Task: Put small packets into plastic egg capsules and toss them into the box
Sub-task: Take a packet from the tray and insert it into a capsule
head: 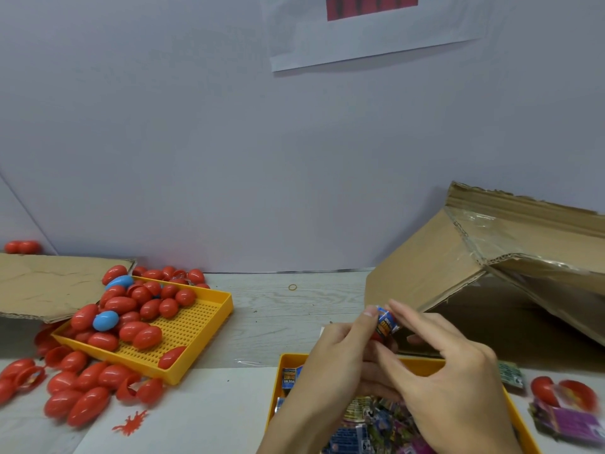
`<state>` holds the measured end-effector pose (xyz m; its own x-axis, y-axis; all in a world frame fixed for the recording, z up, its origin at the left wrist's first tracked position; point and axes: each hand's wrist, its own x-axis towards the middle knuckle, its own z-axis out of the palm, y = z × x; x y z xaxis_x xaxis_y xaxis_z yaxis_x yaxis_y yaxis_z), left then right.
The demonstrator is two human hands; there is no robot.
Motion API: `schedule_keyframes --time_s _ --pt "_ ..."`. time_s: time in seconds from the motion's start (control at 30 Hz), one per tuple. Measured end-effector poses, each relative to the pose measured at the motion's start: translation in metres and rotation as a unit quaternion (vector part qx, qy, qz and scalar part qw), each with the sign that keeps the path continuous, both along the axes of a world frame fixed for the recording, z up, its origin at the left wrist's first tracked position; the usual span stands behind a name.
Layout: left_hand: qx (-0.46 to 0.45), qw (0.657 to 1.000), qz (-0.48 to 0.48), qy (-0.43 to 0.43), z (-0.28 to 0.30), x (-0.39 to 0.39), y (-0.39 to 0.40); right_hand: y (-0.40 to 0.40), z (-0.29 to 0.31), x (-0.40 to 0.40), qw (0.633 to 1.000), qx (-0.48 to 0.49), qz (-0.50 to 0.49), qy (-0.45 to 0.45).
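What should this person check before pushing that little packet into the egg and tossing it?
1. Small blue printed packet held: ok, pinched between left hand and right hand.
2. Packet rolled small enough: ok, looks rolled.
3. Red plastic egg half ready beneath: cannot tell, mostly hidden by fingers.
4. Brown cardboard box open toward the hands: ok.
5. More packets in yellow plastic tray: ok.
6. Spare red egg capsules nearby: ok, many.

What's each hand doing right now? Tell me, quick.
Left hand: pinches the rolled blue packet over a red capsule half.
Right hand: fingers touch the same packet; grip unclear.
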<state>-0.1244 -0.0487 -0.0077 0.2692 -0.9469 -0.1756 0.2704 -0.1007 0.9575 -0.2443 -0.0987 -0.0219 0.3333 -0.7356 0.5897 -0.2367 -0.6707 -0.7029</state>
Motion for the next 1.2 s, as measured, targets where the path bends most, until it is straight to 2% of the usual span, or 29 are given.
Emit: schedule_keyframes --time_s 0.6,0.67,0.87,1.2 --pt "-0.075 0.994 0.02 0.076 -0.005 0.002 -0.005 0.0 0.005 0.0 0.999 0.002 0.017 -0.032" --pt "-0.076 0.995 0.031 0.056 -0.006 0.002 -0.006 0.0 0.005 0.0 0.999 0.002 0.016 -0.033" --pt "-0.117 0.988 0.062 -0.083 -0.007 -0.003 -0.008 -0.003 0.001 -0.001 1.0 -0.004 0.01 0.002" --pt "-0.113 0.979 0.093 -0.138 -0.006 -0.009 -0.009 -0.002 0.0 0.002 1.0 0.003 -0.02 0.012"
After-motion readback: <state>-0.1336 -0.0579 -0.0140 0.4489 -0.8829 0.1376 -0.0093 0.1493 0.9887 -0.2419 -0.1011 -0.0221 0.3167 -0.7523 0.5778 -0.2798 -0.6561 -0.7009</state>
